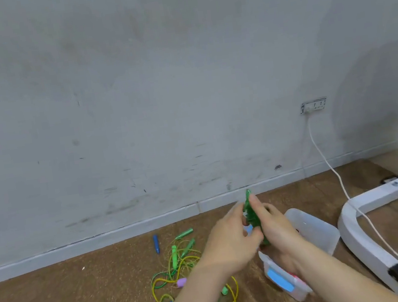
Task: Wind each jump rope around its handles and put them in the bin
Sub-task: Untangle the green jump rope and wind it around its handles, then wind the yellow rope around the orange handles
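Your right hand (276,227) grips the green rope (250,207) by its handles above the bin (316,230), left hand (232,238) pinching its cord; keep wraps tight; tuck the end before dropping.

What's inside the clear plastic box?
Something red and white shows at the near end of the box. The right hand holds a green jump rope above it, and that arm covers most of the inside, so the rest cannot be seen.
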`<state>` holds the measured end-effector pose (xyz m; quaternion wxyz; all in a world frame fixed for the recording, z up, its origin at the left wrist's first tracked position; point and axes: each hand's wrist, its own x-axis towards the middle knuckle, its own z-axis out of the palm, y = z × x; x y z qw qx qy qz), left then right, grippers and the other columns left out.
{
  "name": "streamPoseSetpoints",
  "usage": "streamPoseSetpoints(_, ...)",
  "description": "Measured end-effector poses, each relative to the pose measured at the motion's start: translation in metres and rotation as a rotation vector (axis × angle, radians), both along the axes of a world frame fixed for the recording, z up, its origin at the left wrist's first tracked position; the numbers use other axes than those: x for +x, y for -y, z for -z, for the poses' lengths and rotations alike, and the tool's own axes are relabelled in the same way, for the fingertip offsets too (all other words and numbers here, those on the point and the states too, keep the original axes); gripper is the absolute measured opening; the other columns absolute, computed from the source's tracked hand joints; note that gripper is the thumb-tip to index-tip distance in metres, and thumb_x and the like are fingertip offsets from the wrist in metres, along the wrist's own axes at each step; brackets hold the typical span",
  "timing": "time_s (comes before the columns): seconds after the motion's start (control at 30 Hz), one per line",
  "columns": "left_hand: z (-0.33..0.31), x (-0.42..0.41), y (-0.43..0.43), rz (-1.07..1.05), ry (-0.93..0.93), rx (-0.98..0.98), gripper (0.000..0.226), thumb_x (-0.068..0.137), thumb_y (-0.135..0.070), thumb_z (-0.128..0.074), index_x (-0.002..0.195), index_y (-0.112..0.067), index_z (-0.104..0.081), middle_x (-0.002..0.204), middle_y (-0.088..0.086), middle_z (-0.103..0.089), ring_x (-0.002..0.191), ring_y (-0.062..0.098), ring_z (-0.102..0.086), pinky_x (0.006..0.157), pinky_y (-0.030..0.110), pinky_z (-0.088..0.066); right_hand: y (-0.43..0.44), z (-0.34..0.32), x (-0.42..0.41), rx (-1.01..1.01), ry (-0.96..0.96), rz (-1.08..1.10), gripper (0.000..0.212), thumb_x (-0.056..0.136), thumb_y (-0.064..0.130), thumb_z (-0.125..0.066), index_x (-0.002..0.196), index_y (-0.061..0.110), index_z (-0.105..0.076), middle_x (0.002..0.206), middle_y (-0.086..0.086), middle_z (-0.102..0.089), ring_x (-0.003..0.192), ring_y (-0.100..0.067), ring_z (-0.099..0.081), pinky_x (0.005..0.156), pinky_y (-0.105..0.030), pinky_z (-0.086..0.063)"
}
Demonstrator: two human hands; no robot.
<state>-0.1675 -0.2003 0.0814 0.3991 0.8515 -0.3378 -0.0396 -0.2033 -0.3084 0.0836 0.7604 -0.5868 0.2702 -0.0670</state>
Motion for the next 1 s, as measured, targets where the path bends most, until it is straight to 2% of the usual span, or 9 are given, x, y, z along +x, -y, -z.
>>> streamPoseSetpoints(0.07,0.018,-0.001,0.027,0.009,-0.089,0.02,0.024,0.087,-0.036,-0.057,0.107,-0.039,-0.044,0.081,-0.021,-0.05,0.075,0.006,-0.059,0.061,0.022,-0.039,0.019,0.022,0.001,0.017,-0.067,0.029,0.051,0.089,0.059,-0.054,0.118,0.018,-0.057,0.103,-0.006,-0.07,0.093,-0.022,-0.069,0.088,-0.046,-0.055)
streamPoseSetpoints(0.13,0.04,0.005,0.05,-0.043,-0.191,0.009,0.029,0.088,-0.036,-0.059,0.114,-0.038,-0.045,0.083,-0.02,-0.053,0.08,0.008,-0.06,0.066,0.025,-0.044,0.043,0.04,0.005,0.0,-0.134,0.015,0.046,0.095,0.055,-0.046,0.123,0.021,-0.054,0.108,-0.005,-0.068,0.097,-0.02,-0.066,0.086,-0.04,-0.055)
streamPoseSetpoints(0.23,0.078,0.019,0.08,-0.112,-0.458,-0.061,0.028,0.088,-0.032,-0.063,0.115,-0.033,-0.058,0.078,-0.008,-0.066,0.074,0.011,-0.066,0.075,0.037,-0.056,0.087,0.063,0.008,-0.112,-0.259,-0.063,0.03,0.097,0.042,-0.051,0.113,0.019,-0.061,0.098,-0.003,-0.07,0.083,-0.014,-0.066,0.064,-0.026,-0.051)
streamPoseSetpoints(0.37,0.122,0.04,0.123,-0.024,-0.592,0.003,0.02,0.092,-0.022,-0.056,0.109,-0.028,-0.064,0.067,-0.011,-0.063,0.059,0.0,-0.06,0.057,0.017,-0.046,0.143,0.101,0.006,0.006,-0.344,-0.12,0.017,0.093,0.019,-0.062,0.105,0.008,-0.067,0.083,-0.008,-0.069,0.062,-0.014,-0.066,0.047,-0.02,-0.047)
streamPoseSetpoints(0.5,0.176,0.057,0.169,0.002,-0.744,0.176,0.023,0.093,-0.025,-0.049,0.106,-0.016,-0.066,0.08,0.0,-0.064,0.073,0.018,-0.062,0.072,0.036,-0.054,0.179,0.159,0.017,0.066,-0.46,-0.062,0.02,0.091,0.006,-0.063,0.109,-0.003,-0.064,0.079,-0.016,-0.065,0.051,-0.015,-0.063,0.043,-0.018,-0.047)
streamPoseSetpoints(0.7,0.25,0.057,0.205,-0.169,-1.287,0.096,0.015,0.094,-0.01,-0.043,0.101,-0.003,-0.054,0.069,0.01,-0.058,0.045,0.014,-0.057,0.045,0.024,-0.048,0.218,0.252,0.043,-0.423,-0.683,-0.213,0.023,0.088,0.011,-0.065,0.106,-0.003,-0.07,0.069,-0.008,-0.058,0.054,-0.013,-0.047,0.046,-0.02,-0.039)
streamPoseSetpoints(0.77,0.268,0.054,0.209,-0.226,-1.402,0.066,0.021,0.093,-0.007,-0.045,0.113,-0.001,-0.05,0.077,0.015,-0.064,0.051,0.018,-0.065,0.049,0.026,-0.053,0.223,0.272,0.05,-0.571,-0.717,-0.316,0.025,0.086,0.01,-0.062,0.108,0.001,-0.071,0.086,-0.011,-0.07,0.073,-0.018,-0.06,0.066,-0.03,-0.051)
streamPoseSetpoints(0.83,0.282,0.051,0.208,-0.223,-1.356,0.112,0.023,0.092,-0.007,-0.046,0.113,-0.004,-0.054,0.085,0.015,-0.068,0.063,0.023,-0.068,0.059,0.033,-0.059,0.222,0.294,0.054,-0.636,-0.761,-0.376,0.027,0.085,0.009,-0.061,0.11,0.003,-0.07,0.106,-0.014,-0.07,0.096,-0.026,-0.064,0.086,-0.037,-0.053)
streamPoseSetpoints(1.0,0.301,0.052,0.183,-0.294,-1.009,0.115,0.026,0.088,-0.003,-0.044,0.088,-0.015,-0.067,0.073,0.006,-0.065,0.05,0.018,-0.055,0.052,0.03,-0.049,0.198,0.337,0.065,-0.72,-0.725,-0.366,0.024,0.081,0.009,-0.062,0.103,0.015,-0.056,0.105,-0.007,-0.066,0.094,-0.025,-0.061,0.081,-0.036,-0.052)
